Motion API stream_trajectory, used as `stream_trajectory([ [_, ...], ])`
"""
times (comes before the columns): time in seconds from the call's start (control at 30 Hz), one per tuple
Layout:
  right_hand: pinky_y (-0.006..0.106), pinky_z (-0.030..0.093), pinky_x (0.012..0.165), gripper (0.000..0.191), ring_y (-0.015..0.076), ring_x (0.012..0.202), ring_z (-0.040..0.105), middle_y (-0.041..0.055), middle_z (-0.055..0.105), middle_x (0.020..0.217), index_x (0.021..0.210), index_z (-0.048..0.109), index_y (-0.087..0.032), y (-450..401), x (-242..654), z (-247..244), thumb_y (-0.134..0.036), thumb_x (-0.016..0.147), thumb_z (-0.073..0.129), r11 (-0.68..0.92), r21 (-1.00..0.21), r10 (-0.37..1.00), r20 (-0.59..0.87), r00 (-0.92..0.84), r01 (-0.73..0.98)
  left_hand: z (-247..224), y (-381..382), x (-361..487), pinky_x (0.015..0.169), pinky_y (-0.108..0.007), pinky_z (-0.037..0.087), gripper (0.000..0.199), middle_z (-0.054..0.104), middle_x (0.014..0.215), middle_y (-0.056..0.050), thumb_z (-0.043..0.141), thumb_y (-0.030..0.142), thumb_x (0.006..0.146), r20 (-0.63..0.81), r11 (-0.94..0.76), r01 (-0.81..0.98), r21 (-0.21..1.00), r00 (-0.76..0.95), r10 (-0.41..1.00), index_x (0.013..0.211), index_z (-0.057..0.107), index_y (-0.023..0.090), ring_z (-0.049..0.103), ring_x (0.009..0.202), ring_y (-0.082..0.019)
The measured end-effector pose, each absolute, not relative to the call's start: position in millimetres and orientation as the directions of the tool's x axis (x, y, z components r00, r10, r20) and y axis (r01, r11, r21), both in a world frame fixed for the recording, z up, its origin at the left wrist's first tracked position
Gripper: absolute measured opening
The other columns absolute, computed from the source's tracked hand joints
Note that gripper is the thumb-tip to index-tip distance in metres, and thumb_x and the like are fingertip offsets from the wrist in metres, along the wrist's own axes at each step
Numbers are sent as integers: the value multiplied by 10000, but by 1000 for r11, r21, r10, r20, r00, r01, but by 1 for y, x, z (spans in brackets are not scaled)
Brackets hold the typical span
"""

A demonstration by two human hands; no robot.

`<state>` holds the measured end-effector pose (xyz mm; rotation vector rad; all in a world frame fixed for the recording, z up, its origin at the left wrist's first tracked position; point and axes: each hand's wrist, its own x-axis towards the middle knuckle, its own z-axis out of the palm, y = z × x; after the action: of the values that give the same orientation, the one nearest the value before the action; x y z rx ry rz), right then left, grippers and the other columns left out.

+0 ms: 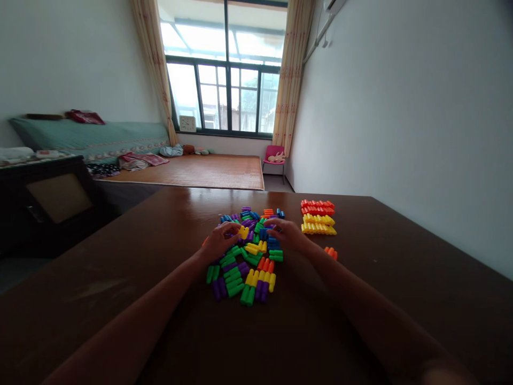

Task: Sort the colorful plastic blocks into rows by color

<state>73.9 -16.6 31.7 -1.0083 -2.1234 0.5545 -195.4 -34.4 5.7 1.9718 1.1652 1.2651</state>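
Note:
A heap of plastic building blocks (232,275) in green, purple, blue, yellow and orange, shaped like joined short tubes, lies on the dark brown table. At its left side my left hand (220,241) pinches a yellow block (243,232) between thumb and fingers. My right hand (289,233) reaches over the heap's right side, fingers curved and apart. Its fingertips are close to a blue block (263,233); whether they touch it I cannot tell. Near the front of the heap, yellow blocks sit against green and purple ones.
Right of the heap, rows of red-orange blocks (318,207) and yellow blocks (319,225) are lined up. A smaller orange block (331,252) lies beside my right forearm. The brown table (401,278) extends toward a bed (208,170) and a pink chair (273,155).

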Motion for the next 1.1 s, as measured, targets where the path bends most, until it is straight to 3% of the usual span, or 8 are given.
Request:
stream_trajectory([
  [0.1, 288, 496, 694, 382, 157, 730, 628, 42, 688, 884, 1171, 616, -211, -30, 38, 23, -379, 828, 608, 624, -661, 764, 403, -504, 417, 6, -40, -189, 763, -336, 560, 310, 652, 844, -27, 678, 420, 731, 408, -466, 326, 823, 232, 883, 937, 635, 192, 642, 805, -183],
  [0.23, 270, 505, 682, 332, 164, 778, 643, 27, 694, 891, 1098, 639, -221, -36, 23, 15, -410, 827, 613, 605, -733, 758, 410, -508, 311, 6, -46, -180, 757, -324, 556, 288, 669, 858, -32, 654, 435, 763, 377, -469, 287, 835, 322, 868, 912, 616, 192, 649, 816, -181],
  [0.4, 276, 512, 694, 315, 154, 740, 634, 24, 692, 847, 1062, 652, -198, -7, 76, 21, -403, 835, 579, 563, -714, 826, 472, -309, 416, 19, -40, -199, 771, -332, 557, 383, 704, 973, -53, 615, 494, 783, 420, -476, 402, 782, 226, 879, 1018, 652, 194, 661, 896, -216],
  [0.5, 293, 528, 713, 372, 166, 765, 648, 52, 696, 877, 1081, 646, -163, 21, 152, 27, -407, 804, 600, 399, -769, 898, 437, -45, 499, 25, -28, -229, 789, -329, 546, 423, 715, 980, -58, 573, 526, 793, 466, -409, 515, 754, 20, 885, 1024, 664, 183, 664, 884, -219],
  [0.67, 250, 506, 607, 257, 148, 648, 632, 73, 693, 773, 884, 667, -130, 41, 267, 13, -327, 720, 690, -22, -829, 935, 180, 305, 559, 11, -8, -265, 747, -331, 546, 495, 725, 918, -88, 554, 548, 756, 455, -315, 511, 800, -173, 873, 1030, 648, 146, 673, 856, -235],
  [0.87, 218, 454, 532, 198, 136, 576, 610, 37, 669, 623, 733, 658, -142, 38, 300, -8, -320, 669, 718, -216, -739, 930, 44, 366, 639, -2, -4, -272, 728, -332, 539, 474, 738, 872, -78, 580, 550, 703, 408, -268, 564, 781, -136, 903, 961, 668, 163, 675, 811, -236],
  [1.0, 231, 452, 557, 195, 143, 582, 604, 30, 656, 598, 686, 665, -164, 38, 293, -9, -350, 665, 718, -184, -670, 927, 123, 353, 719, -3, -4, -273, 720, -333, 540, 454, 745, 866, -69, 582, 550, 692, 395, -276, 545, 792, -112, 912, 936, 671, 178, 680, 817, -239],
  [1.1, 249, 449, 591, 200, 151, 610, 597, 42, 667, 662, 699, 658, -178, 35, 278, 3, -375, 731, 665, -168, -550, 909, 235, 344, 818, -6, -3, -274, 723, -324, 538, 433, 744, 861, -65, 581, 537, 699, 395, -290, 542, 788, -84, 915, 924, 679, 180, 682, 832, -236],
])
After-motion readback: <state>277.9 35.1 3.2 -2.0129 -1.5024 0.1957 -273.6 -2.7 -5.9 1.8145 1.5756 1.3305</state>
